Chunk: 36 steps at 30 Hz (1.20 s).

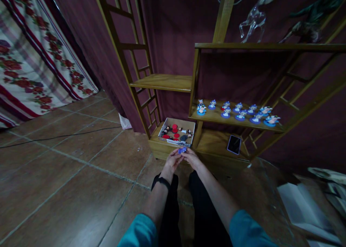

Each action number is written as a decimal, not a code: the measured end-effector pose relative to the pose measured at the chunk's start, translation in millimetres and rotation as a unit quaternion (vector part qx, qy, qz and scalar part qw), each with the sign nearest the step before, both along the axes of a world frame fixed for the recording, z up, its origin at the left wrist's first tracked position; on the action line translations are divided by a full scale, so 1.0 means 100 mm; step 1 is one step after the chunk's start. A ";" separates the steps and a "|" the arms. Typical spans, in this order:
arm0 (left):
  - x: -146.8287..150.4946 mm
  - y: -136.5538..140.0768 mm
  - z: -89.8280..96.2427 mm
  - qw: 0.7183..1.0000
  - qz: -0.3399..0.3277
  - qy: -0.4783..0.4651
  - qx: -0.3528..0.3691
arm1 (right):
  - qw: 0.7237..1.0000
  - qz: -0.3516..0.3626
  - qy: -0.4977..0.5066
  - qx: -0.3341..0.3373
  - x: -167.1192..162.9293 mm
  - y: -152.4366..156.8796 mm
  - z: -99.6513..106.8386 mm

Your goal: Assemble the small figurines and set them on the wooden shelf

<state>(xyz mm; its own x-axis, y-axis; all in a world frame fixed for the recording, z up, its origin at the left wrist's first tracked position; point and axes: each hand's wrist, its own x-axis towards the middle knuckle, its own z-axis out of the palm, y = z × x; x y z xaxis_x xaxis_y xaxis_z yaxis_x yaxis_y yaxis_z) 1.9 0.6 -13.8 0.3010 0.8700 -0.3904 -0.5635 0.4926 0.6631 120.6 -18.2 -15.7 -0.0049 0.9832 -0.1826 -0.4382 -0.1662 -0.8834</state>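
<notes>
Pinching purple piece (182, 150) between left hand (173, 159) and right hand (191, 157)
Held near the box (188, 124), on its near side; seems mid-handling; calls next for a light, steady grip

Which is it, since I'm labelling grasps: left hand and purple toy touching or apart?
Touching: the head view shows the purple toy held against the left hand, without a gap.
</notes>
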 end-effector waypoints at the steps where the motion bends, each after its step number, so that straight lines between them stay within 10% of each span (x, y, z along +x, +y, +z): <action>1: 0.00 0.00 0.00 1.000 0.003 0.000 0.003 | 1.000 0.002 0.003 0.003 0.00 0.00 0.00; 36: -0.01 0.02 -0.02 0.998 0.044 -0.032 -0.018 | 0.996 -0.049 -0.005 -0.072 0.06 0.01 0.04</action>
<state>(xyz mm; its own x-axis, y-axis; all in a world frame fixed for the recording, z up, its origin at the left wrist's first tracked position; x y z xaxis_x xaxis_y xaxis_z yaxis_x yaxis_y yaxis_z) 0.7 2.6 -15.4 0.2487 0.8799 -0.4048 -0.6463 0.4621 0.6072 126.7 -16.7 -12.0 0.0927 0.9424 -0.3214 -0.4497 -0.2484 -0.8579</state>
